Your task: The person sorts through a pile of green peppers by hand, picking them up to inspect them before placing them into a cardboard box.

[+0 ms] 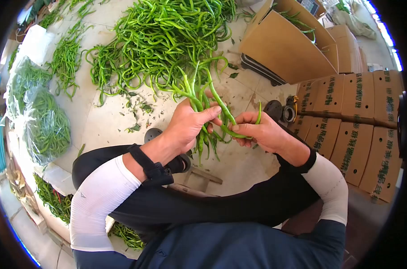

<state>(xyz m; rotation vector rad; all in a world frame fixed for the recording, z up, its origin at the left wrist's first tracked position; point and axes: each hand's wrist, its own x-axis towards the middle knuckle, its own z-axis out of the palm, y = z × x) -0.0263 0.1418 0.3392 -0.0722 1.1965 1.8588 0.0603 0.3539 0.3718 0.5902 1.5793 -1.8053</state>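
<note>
My left hand (pixel 190 123) is closed around a bunch of long green chili peppers (pixel 199 99), their ends sticking out above and below the fist. Close by on the right, my right hand (pixel 257 130) pinches a curved green chili pepper (pixel 235 133) between thumb and fingers. Another pepper tip rises beside its knuckles. Both hands are held over the floor in front of my lap. Just beyond them lies a large pile of green chili peppers (pixel 172 40).
An open cardboard box (pixel 288 47) with peppers inside stands at the upper right. Stacked printed cartons (pixel 346 98) line the right side. Clear plastic bags of peppers (pixel 46 121) lie at left. Leaf scraps (pixel 138 107) litter the floor. A wooden stool (pixel 203 176) shows near my legs.
</note>
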